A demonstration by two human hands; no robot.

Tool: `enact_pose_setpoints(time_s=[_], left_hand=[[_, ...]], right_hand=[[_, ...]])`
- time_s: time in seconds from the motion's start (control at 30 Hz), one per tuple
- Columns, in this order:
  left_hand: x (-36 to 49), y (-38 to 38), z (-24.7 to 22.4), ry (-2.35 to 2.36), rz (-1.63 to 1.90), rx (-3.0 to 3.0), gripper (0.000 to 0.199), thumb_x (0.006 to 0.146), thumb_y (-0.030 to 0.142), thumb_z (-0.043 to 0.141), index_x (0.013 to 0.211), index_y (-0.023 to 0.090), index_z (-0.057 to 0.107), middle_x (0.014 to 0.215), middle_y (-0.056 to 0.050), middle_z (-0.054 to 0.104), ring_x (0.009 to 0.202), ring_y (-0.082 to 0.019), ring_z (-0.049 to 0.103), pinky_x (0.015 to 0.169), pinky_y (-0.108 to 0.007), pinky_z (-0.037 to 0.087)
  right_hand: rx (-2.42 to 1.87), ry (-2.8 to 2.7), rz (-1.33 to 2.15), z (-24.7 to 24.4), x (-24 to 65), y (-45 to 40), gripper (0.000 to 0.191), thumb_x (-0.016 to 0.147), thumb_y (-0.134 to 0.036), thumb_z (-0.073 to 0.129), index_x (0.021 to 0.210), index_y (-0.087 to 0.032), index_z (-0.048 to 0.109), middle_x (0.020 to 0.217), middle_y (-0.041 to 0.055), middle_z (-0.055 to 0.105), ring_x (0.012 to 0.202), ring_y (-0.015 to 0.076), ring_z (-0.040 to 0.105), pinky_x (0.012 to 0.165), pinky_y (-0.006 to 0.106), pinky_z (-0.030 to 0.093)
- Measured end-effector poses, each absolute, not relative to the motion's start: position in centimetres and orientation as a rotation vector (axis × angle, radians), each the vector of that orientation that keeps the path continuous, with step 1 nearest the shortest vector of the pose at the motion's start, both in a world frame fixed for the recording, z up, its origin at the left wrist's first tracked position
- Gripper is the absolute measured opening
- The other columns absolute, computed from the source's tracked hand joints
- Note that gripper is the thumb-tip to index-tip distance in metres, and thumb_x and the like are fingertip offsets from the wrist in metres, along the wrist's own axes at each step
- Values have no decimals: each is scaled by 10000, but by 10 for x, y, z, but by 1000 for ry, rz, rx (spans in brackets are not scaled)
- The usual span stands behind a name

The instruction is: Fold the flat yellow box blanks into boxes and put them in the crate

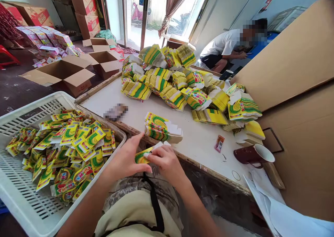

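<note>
My right hand (165,162) pinches a small yellow-and-green carton (142,156) with white end flaps, just in front of the table edge. My left hand (127,157) is at the carton's left end, its thumb and fingers spread apart around it; whether it touches the carton is hard to make out. Just beyond both hands, a stack of flat cartons (163,129) lies at the table's near edge, white flaps toward the right. To the left, a white plastic basket (31,191) holds many shaped yellow cartons (75,143).
Bundles of flat cartons (167,80) cover the back of the table (130,115). On the right are a brown mug (247,155), a small sachet (219,143) and large cardboard (300,143). Open boxes (65,72) stand on the floor. Another person (221,46) crouches at the back right.
</note>
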State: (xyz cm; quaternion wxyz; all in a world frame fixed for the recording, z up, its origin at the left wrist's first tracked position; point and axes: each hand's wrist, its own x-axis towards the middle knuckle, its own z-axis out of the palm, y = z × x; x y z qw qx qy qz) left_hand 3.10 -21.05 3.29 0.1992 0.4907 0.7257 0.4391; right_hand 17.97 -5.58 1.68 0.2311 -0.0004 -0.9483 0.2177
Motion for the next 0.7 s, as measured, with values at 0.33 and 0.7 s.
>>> enact_pose_setpoints(time_s=[0.33,0.7], left_hand=[[55,-197,-2,2055,1126,1359,587,690,233,682,1235,213,466,1083,-62,678,932,-241,662,796,-346,523],[71,-193,-9,2071,1222,1561,513,690,158,608,1152,250,404,1076,-45,620,921,-217,648,767,-323,495]], right_hand=[[-486,-1895,1442,-13,175,-72,560,930,-413,556,1444,-247,407,1442,133,514,1327,290,497,1072,491,443],[-464,-1745,2024,-31,164,-74,625,870,-633,549,1343,-224,569,1371,144,596,1187,293,623,984,455,526]])
